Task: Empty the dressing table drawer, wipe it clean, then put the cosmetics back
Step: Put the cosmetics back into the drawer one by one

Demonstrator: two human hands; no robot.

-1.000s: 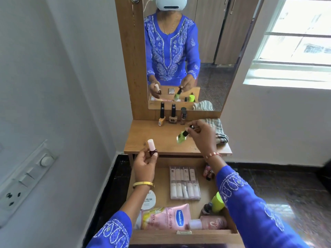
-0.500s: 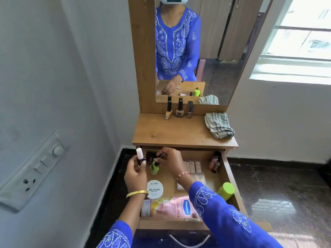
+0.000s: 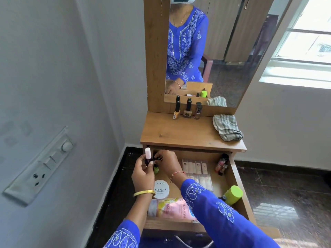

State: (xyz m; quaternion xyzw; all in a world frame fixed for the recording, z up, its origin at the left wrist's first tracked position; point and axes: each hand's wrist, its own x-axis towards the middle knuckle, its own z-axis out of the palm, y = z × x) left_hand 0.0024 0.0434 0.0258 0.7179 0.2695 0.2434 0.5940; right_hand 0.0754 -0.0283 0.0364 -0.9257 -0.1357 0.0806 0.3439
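Upright, the pink-capped dark bottle (image 3: 148, 157) sits pinched in the left hand (image 3: 143, 173).

Both hands drop from above the tabletop (image 3: 188, 133) into the open drawer (image 3: 238, 185), at its back-left corner. Right hand (image 3: 166, 161) brings the green nail polish bottle (image 3: 156, 168) down inside that corner, below the tabletop edge. Left hand (image 3: 143, 173) brings the pink-capped bottle (image 3: 148, 155) down just beside it, at the drawer's left wall.
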